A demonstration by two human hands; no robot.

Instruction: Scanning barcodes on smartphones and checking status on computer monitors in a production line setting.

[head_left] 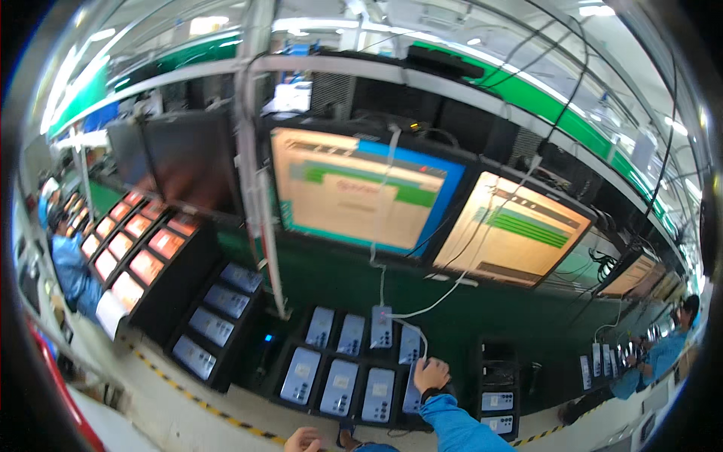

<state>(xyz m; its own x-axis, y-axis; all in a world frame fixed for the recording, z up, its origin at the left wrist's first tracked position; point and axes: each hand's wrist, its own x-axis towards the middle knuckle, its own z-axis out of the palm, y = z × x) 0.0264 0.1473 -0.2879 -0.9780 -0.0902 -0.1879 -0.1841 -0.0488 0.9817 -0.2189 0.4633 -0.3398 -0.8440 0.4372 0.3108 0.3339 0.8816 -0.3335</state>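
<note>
A green bench (339,277) is lined along its back edge by lit monitors (354,197), with a metal frame post (265,211) between screens. At the front edge, blue phones are laid in two rows in a black tray (325,359). At the tray's front right corner, a phone (411,397) is touched by the right hand (431,374), fingers curled; whether it is clamped cannot be determined. The left hand (303,439) is positioned off the front edge, its grip indeterminable. The floor is marked with yellow-black tape (197,401).
</note>
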